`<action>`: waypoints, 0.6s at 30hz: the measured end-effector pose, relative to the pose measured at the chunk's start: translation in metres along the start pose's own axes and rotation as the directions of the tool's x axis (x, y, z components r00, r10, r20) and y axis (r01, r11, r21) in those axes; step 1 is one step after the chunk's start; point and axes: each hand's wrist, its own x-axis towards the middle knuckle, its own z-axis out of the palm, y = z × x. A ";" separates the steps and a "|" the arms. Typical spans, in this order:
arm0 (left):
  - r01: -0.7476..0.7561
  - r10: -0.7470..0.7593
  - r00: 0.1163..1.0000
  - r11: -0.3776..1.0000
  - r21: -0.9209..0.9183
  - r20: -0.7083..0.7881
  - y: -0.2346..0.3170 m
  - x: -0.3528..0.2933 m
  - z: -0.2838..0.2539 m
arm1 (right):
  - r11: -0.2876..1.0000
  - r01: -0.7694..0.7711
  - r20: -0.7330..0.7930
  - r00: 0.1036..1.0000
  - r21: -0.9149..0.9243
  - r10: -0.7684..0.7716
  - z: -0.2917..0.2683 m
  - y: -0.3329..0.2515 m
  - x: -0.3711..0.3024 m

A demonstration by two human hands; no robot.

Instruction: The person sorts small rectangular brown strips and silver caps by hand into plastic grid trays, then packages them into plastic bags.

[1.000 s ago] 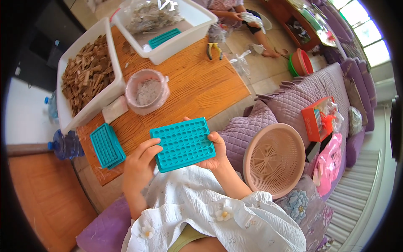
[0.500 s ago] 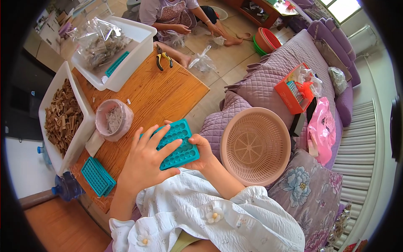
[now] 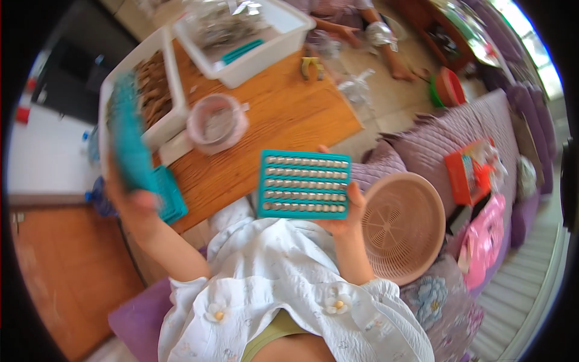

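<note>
My right hand [image 3: 354, 208] grips the right edge of a teal tray [image 3: 304, 189], whose several rows hold small, short, pale round pieces. This tray is above my lap, its filled face toward me. Off to the left, my left hand [image 3: 140, 208] is smeared by motion, with a second teal tray [image 3: 128, 130] stood on edge in it. That tray's face is too blurred to read. Just beside this hand, a stack of teal trays [image 3: 171, 196] lies on the corner of the wooden table [image 3: 271, 102].
A pink tub [image 3: 199, 130] with pale bits, a white bin [image 3: 181, 105] of brown pieces and another white bin [image 3: 283, 45] stand on the table. Yellow-handled pliers [image 3: 312, 67] lie near its far edge. A beige basket [image 3: 398, 226] sits at right; another person [image 3: 338, 27] is beyond.
My hands have parted: the left has swung left with one teal tray, uncovering the filled rows of the tray in my right hand. The whole view has shifted.
</note>
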 end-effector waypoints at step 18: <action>0.417 -0.675 0.550 0.732 -0.538 -0.492 -0.175 -0.151 -0.165 | 0.998 0.053 -0.034 0.998 0.031 -0.052 -0.002 0.017 0.013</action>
